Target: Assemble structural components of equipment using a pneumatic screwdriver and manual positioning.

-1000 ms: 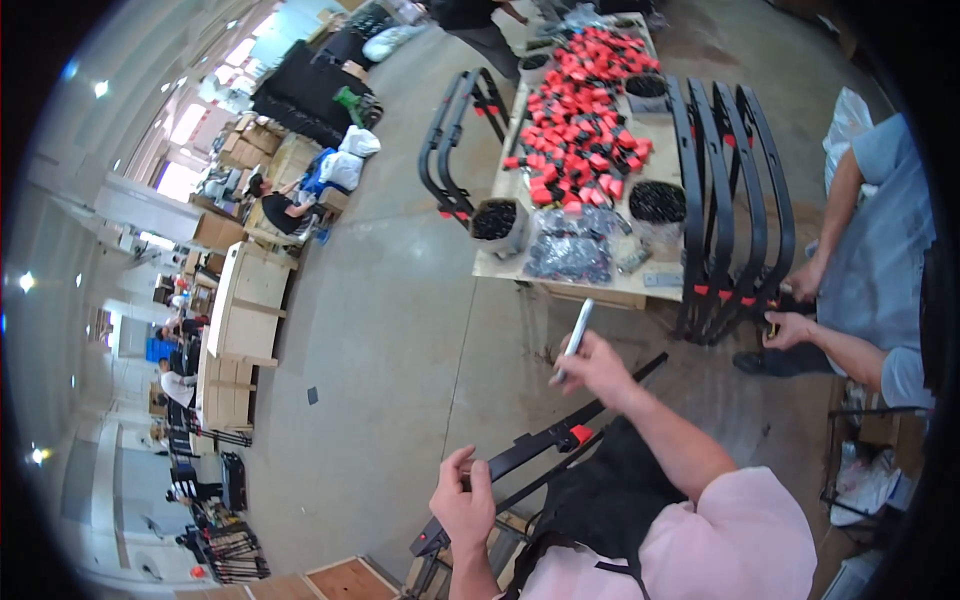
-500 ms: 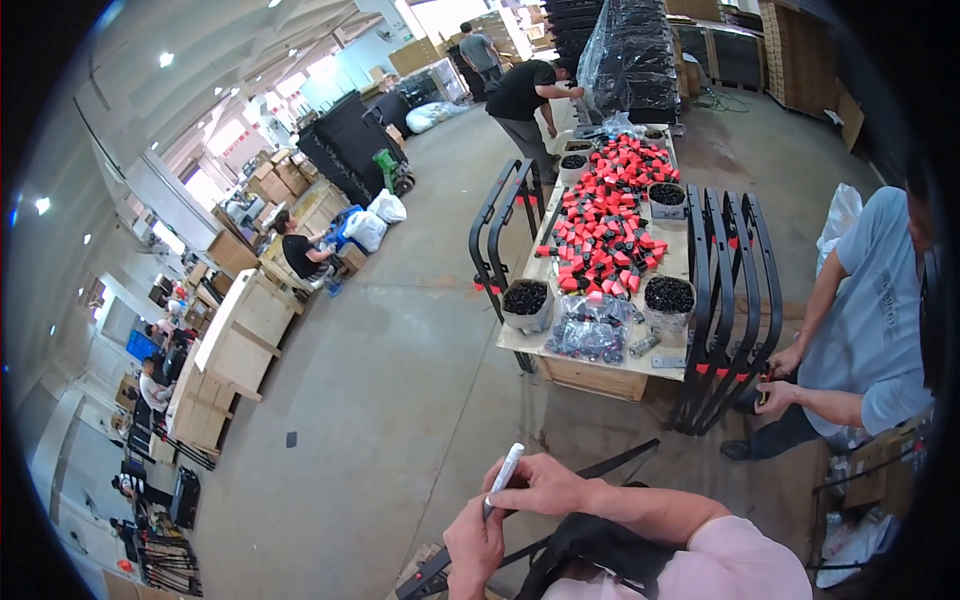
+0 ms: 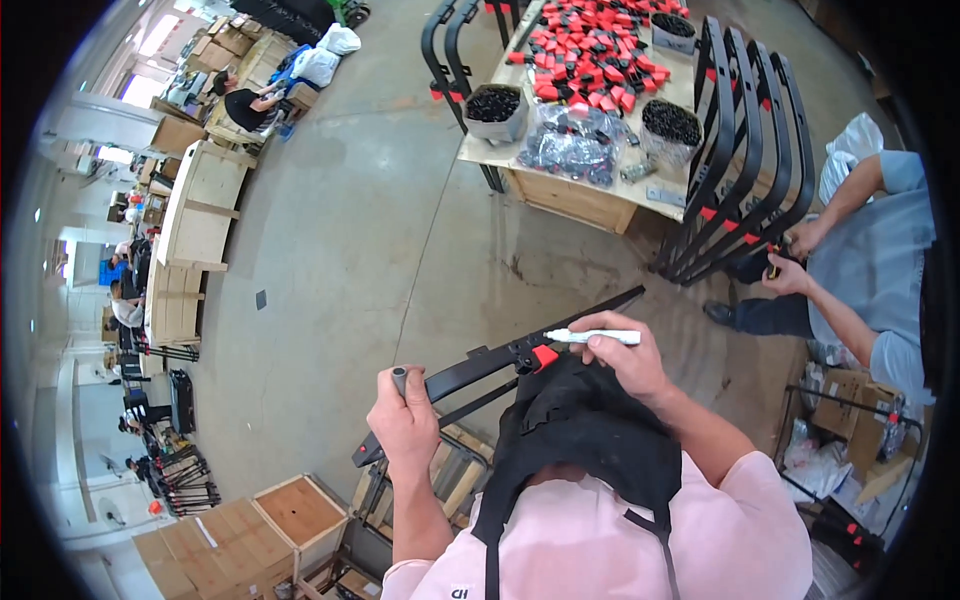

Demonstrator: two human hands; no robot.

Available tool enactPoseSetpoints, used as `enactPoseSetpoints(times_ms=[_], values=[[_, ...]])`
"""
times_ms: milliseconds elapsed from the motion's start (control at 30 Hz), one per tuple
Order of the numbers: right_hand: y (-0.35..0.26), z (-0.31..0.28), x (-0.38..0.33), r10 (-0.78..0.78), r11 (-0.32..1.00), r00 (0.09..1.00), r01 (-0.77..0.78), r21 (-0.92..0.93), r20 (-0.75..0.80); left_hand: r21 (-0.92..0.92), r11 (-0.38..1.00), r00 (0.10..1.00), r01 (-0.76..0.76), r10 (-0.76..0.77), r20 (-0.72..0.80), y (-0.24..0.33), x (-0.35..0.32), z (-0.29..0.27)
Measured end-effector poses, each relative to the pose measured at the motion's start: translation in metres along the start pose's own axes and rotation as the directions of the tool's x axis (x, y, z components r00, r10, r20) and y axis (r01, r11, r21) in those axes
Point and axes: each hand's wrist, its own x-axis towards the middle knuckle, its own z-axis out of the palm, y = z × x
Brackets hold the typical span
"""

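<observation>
My right hand (image 3: 632, 366) grips a white marker pen (image 3: 612, 336), its tip pointing left and lying at or just above a long black metal bar (image 3: 455, 380); contact is hard to make out. On the bar, right below the tip, sits a black fitting with a red piece (image 3: 544, 358). My left hand (image 3: 404, 425) is closed around a small grey pen cap (image 3: 400, 377), apart from the pen and beside the bar's near end. A black apron (image 3: 590, 430) partly hides the lower side of the bar.
Ahead stands a wooden table (image 3: 480, 152) heaped with red and black plastic parts (image 3: 590, 60) and tubs (image 3: 672, 125) of small black pieces. Black bent frames (image 3: 745, 150) lean on its right side. A co-worker (image 3: 865, 260) in grey-blue works there. Cardboard boxes (image 3: 210, 545) stand at lower left.
My hands, formerly together on the marker, have moved apart. The cap is now in my left hand, and the bare pen is in my right, over the bar. The view has tilted downward.
</observation>
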Motion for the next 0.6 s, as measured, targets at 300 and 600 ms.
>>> enactPoseSetpoints(times_ms=[300,600], values=[[0.045,0.006,-0.018,-0.045,0.993,0.999,0.043,-0.111,-0.018,0.004,1.000,0.999,-0.028,0.027,0.047,0.018,-0.016,0.005],[0.044,0.002,-0.024,-0.083,0.982,0.996,0.088,-0.170,0.033,0.000,0.998,0.998,-0.066,0.066,0.024,0.024,-0.015,0.011]])
